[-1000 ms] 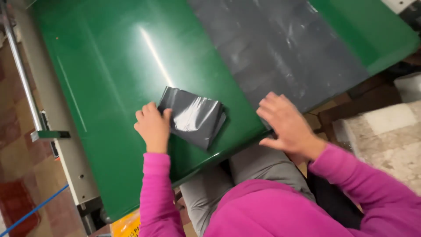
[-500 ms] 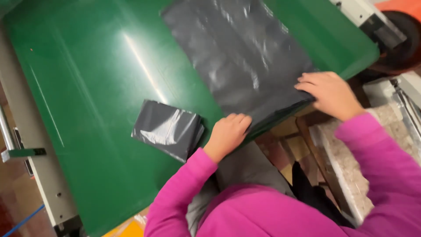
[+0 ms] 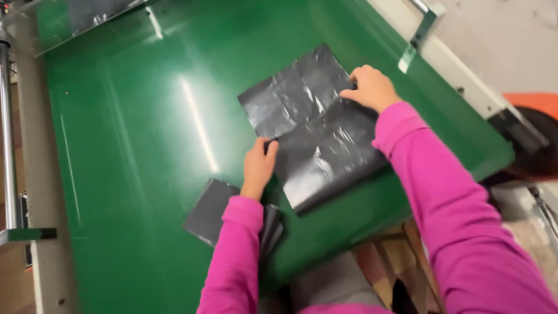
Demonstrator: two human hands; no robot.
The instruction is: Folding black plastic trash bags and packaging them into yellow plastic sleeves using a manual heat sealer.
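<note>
A black plastic sheet point(image 3: 314, 125), creased into quarters, lies flat on the green table point(image 3: 133, 134). My left hand point(image 3: 258, 166) grips its near left edge between thumb and fingers. At the sheet's far right edge my right hand point(image 3: 372, 87) pinches the plastic. A smaller folded black plastic packet point(image 3: 212, 212) rests near the table's front edge, partly hidden under my left pink sleeve.
A grey metal frame with rails point(image 3: 11, 174) runs along the table's left side. A white rail with a green bracket point(image 3: 418, 35) borders the right side. An orange and black object point(image 3: 532, 128) sits beyond the right corner. Tiled floor shows below the front edge.
The folded packet was left on the table. Both hands moved onto the larger black sheet, which now lies smaller and creased in the middle, with the hands on its left and right edges.
</note>
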